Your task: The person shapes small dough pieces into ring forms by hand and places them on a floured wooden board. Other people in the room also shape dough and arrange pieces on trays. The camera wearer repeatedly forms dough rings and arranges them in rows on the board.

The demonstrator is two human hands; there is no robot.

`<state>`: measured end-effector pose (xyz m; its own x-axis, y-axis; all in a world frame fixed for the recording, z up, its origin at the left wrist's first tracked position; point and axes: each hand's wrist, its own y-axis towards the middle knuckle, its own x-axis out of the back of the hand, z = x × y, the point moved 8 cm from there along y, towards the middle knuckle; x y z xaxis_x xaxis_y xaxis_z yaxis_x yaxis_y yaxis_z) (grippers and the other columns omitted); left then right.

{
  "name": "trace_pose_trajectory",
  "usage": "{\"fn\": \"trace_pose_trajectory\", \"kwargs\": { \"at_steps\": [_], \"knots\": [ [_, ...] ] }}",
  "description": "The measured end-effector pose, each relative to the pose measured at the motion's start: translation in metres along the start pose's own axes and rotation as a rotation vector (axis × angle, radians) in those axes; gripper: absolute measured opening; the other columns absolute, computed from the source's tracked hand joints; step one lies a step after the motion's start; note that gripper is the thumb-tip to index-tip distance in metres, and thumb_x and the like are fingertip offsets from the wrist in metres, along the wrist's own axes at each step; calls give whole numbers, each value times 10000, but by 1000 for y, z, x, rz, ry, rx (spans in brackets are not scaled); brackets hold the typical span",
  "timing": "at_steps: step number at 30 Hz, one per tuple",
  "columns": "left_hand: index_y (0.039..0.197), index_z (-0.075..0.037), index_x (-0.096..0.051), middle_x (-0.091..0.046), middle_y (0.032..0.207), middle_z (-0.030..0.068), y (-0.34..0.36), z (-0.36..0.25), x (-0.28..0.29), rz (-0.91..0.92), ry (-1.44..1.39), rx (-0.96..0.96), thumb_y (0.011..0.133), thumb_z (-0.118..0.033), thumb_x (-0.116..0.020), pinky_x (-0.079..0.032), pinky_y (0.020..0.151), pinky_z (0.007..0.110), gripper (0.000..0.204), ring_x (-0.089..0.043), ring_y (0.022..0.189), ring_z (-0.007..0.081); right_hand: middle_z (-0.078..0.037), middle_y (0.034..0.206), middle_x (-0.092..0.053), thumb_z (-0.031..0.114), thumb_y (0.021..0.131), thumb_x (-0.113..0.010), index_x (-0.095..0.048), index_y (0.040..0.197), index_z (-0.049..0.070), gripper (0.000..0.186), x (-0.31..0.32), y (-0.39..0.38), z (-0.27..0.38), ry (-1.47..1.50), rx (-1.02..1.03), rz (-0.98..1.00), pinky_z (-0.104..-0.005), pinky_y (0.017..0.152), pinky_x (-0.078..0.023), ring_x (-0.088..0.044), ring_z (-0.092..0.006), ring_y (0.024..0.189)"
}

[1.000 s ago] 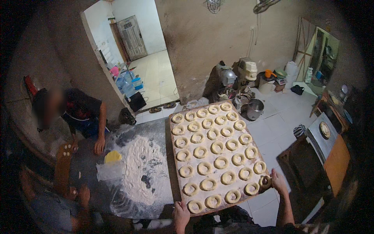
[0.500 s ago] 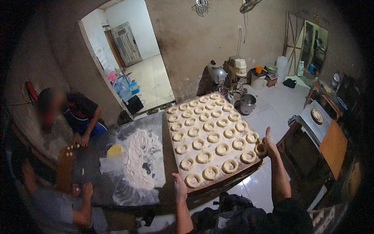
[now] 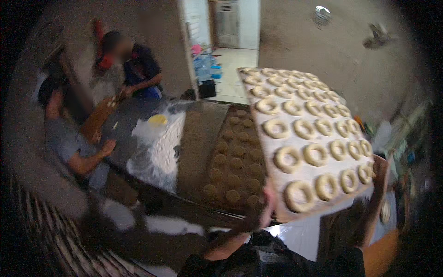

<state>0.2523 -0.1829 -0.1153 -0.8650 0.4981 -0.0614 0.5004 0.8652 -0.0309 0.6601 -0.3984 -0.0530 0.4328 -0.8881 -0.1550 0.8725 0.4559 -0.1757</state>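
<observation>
While left hand (image 3: 267, 206) holds board (image 3: 318, 208) by near-left corner, right hand (image 3: 380, 167) by near-right, fingers gripping edges (detail blurred): keep board level, lest dough rings (image 3: 307, 156) slide.

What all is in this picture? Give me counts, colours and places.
Board: one, floured brown, right of centre
Dough rings: over two dozen, pale yellow, on the board
Table: one, dark grey, left and centre
Round pieces: over a dozen, brownish, table's right part
Flour: one patch, white, mid-table
Lump: one, yellow, beside flour
Co-workers: two, dressed grey and dark, left
Door: one, grey, top centre
Left hand: one, bare, board's left edge
Right hand: one, bare, board's right edge
</observation>
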Motion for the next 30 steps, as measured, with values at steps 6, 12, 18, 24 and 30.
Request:
{"fn": "trace_pose_trajectory", "kwargs": {
  "at_steps": [6,12,18,24,30],
  "knots": [
    [1305,50,-419,-501,1280,167,-18,89,-52,63,-3,-111,960,-519,-205,-317,1034,354,699,-452,1196,270,-18,654,-442,807,787,-266,-455,717,81,754,37,41,-24,-148,106,54,-293,634,-435,-459,-149,615],
    [1309,42,-416,-494,1285,161,-142,197,75,-431,80,96,959,-502,-240,-319,1032,354,670,-445,1201,267,-45,736,-463,807,785,-273,-458,798,50,780,80,79,-36,-186,151,96,-301,680,-433,-474,-169,684],
    [1313,35,-412,-488,1291,155,-196,202,17,-739,21,35,958,-485,-274,-321,1031,354,644,-438,1206,264,-71,819,-484,807,783,-280,-461,880,19,814,-8,116,-35,-249,188,432,-310,726,-430,-489,-190,753],
    [1316,27,-408,-482,1296,149,-159,155,-142,-602,-88,-214,956,-468,-309,-323,1029,355,620,-431,1210,261,-98,901,-505,807,782,-287,-463,962,-12,857,-86,86,-33,-286,198,818,-319,772,-427,-503,-211,822],
    [1320,20,-404,-476,1302,143,-190,112,-206,-798,-137,-274,955,-450,-343,-325,1027,355,598,-424,1215,257,-124,984,-526,807,780,-294,-466,1043,-43,906,-188,58,9,-192,164,1250,-327,818,-424,-518,-231,891]
  ]
}}
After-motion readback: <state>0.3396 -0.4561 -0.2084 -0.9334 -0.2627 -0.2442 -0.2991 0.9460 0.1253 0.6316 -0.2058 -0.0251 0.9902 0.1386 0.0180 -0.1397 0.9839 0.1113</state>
